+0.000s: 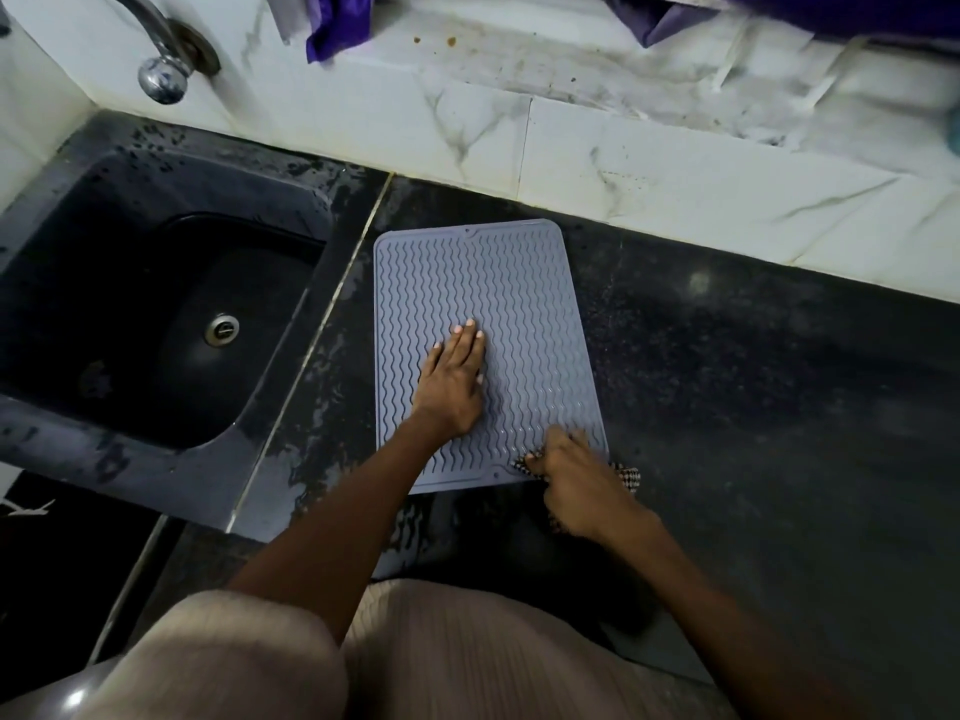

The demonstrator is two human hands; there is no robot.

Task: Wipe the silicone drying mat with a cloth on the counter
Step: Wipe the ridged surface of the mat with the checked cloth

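The person should keep the left hand [453, 379] pressed flat, fingers straight, so the mat [483, 314] cannot slide on the tabletop [753, 387], and drag the cloth [626, 472] along the wavy ridges. The right hand [571, 475] is curled around the bunched cloth at the mat's near right corner. The mat lies beside the sink [156, 304], under both hands.
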